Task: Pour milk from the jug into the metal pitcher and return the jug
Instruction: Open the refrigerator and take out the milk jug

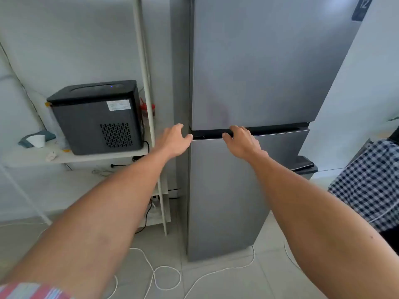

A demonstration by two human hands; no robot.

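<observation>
Both hands reach for the shut fridge [259, 72], right hand [243, 143] curling its grip into the door gap to pull, left hand [174, 140] loose and holding nothing.

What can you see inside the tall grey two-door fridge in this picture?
Nothing inside shows: both doors of the tall grey two-door fridge are closed, hiding its contents. Only the dark handle recess between the doors shows, with both hands at it, left and right.

At the upper right of the frame, a dark label [363, 7] on the top corner of the grey fridge [269, 61] shows a large "12". At centre left, a white sticker [119, 104] on the black machine [97, 117] carries print too small to read.
</observation>
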